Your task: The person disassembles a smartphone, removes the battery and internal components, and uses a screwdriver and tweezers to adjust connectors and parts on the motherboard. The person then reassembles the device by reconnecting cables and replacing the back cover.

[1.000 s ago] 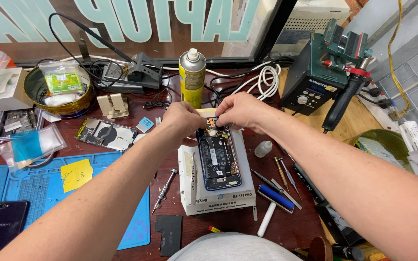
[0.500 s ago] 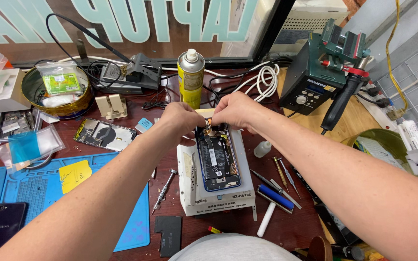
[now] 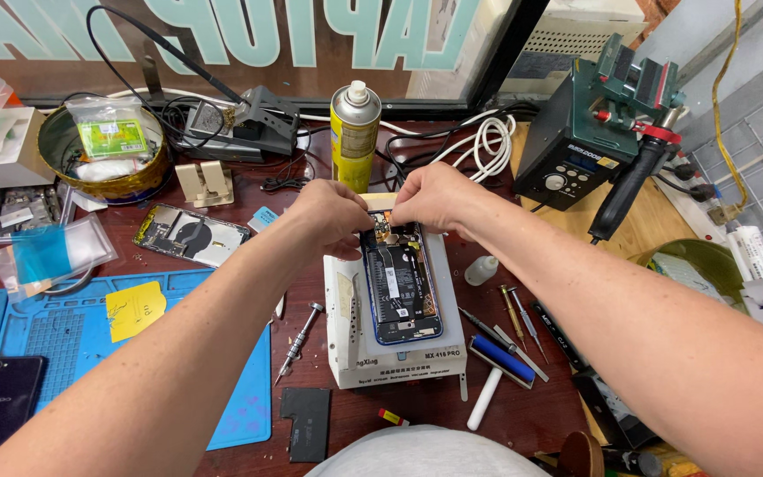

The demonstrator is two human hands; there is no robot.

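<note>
Brass-coloured bowl (image 3: 139, 184) holding packets, white box (image 3: 346, 353) bearing opened phone (image 3: 402, 287), both hands' (image 3: 333, 215) (image 3: 434, 196) fingers pinching its top.

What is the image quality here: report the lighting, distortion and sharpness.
Head view: even, soft light with only faint shadows under the left hand and right hand; the opened phone is sharp; wide-angle distortion stretches the forearms at the frame edges and bows the window frame; mild glare on the spray can.

A dark red-brown workbench (image 3: 452, 415) stands against a lettered window (image 3: 249, 44), evenly lit.
</note>
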